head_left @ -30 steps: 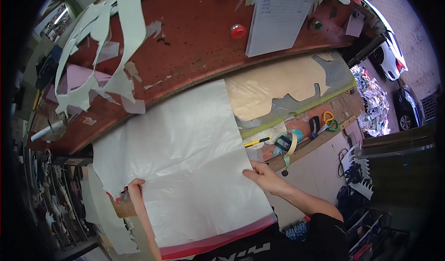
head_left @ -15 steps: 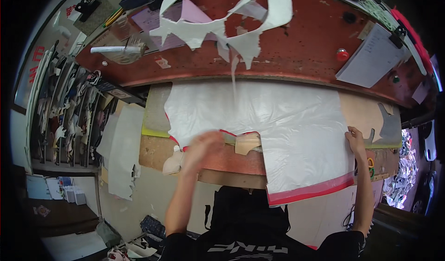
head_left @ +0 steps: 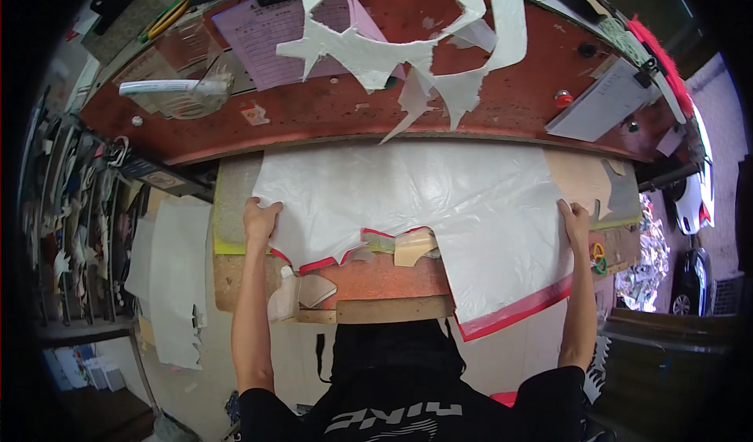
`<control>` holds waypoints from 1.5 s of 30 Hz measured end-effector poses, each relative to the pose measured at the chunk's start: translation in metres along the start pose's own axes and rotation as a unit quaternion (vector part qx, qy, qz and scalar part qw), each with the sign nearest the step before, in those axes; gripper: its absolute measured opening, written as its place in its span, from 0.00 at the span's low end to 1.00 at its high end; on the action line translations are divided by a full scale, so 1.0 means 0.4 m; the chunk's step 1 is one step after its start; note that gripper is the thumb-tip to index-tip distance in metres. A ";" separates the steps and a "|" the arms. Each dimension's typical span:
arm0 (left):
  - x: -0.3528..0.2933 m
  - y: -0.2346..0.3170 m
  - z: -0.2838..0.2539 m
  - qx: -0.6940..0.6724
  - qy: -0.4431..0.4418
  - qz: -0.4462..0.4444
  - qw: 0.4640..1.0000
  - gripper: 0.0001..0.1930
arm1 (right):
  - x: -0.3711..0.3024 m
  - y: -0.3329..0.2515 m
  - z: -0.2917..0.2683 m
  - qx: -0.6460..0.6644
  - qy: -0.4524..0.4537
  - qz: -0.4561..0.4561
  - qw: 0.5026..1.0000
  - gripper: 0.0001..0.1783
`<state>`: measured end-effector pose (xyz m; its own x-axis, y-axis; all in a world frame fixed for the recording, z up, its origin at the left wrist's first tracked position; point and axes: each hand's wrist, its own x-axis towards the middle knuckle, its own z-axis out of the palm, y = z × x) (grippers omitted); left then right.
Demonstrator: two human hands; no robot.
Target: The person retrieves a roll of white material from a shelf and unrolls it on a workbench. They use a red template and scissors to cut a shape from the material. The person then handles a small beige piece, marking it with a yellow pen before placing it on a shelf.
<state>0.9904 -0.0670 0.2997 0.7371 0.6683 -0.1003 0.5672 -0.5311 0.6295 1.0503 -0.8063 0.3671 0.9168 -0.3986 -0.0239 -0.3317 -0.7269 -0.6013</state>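
Note:
A large white sheet (head_left: 392, 187) with a thin, wrinkled, film-like surface lies across the work table, red showing along its cut lower edges. My left hand (head_left: 263, 221) is closed at its left edge, thumb and fingers pinching there. At the right edge my right hand (head_left: 576, 218) is closed on the sheet too. The sheet's lower right part hangs over the table's front edge. In its notched front edge a small tan piece (head_left: 413, 247) shows. Pale cut scraps (head_left: 285, 294) lie at the table's front left.
A red machine beam (head_left: 471, 116) spans the far side, draped with a white cut-out remnant (head_left: 361, 54). Papers on a clipboard (head_left: 600, 105) rest at its right. Yellow-and-green-handled scissors (head_left: 598, 258) lie at the right. A rack of hanging scraps (head_left: 67, 230) stands left.
My left hand has moved left and away from me, from the front notch to the sheet's left edge. My right hand stays at the right edge. The whole view has shifted slightly.

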 end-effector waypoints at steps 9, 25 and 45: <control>0.041 0.088 -0.031 0.130 -0.022 0.031 0.991 0.34 | -0.006 -0.026 0.001 0.135 -0.053 0.136 0.980 0.19; 0.041 0.096 -0.141 -0.289 -0.139 -0.061 0.945 0.40 | 0.017 -0.018 -0.022 0.193 -0.066 0.126 0.971 0.16; 0.021 -0.061 -0.079 -0.096 -0.091 -0.046 0.990 0.17 | 0.027 0.069 -0.032 0.230 -0.161 0.151 0.948 0.17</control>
<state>0.9709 -0.0319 0.3080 0.7498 0.5949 -0.2896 0.5670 -0.3522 0.7446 1.0482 -0.8377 0.3604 0.8404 -0.3052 -0.4479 -0.5255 -0.2566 -0.8112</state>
